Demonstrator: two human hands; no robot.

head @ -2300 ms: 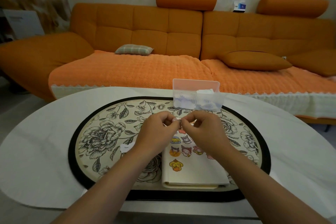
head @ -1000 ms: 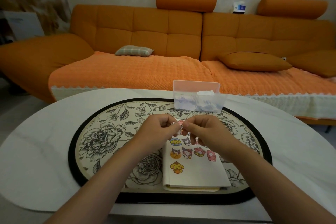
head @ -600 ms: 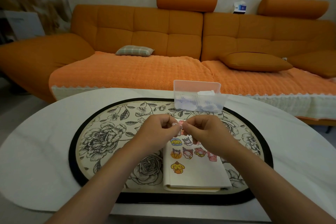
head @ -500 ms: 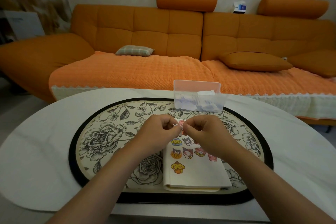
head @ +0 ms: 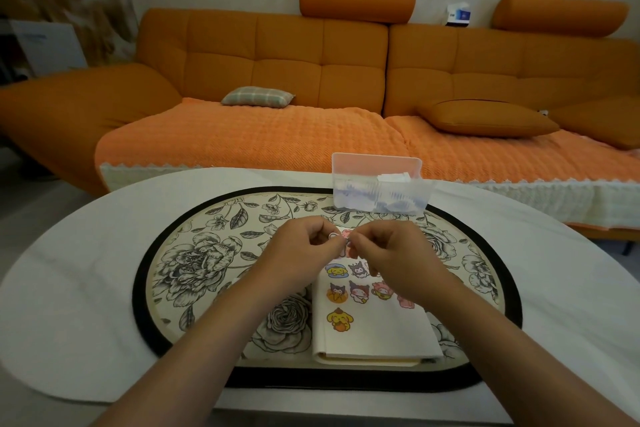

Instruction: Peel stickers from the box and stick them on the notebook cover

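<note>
The notebook (head: 375, 334) lies closed on the floral mat (head: 194, 263) on the table (head: 76, 288), cartoon stickers (head: 358, 291) on its cover; over the notebook's far edge the left hand (head: 298, 253) and right hand (head: 398, 256) both pinch one small sticker (head: 341, 238); beyond the notebook stands the clear box (head: 379, 189); farther still, an orange sofa (head: 287, 55).

On my feed the left grip (head: 299, 250) and right grip (head: 398, 253) are bare hands. The left forearm (head: 207, 340) runs uncovered to the frame edge at 7 o'clock, and the right forearm (head: 502, 350) to the edge at 5 o'clock. The fingernails are too small to judge.
</note>
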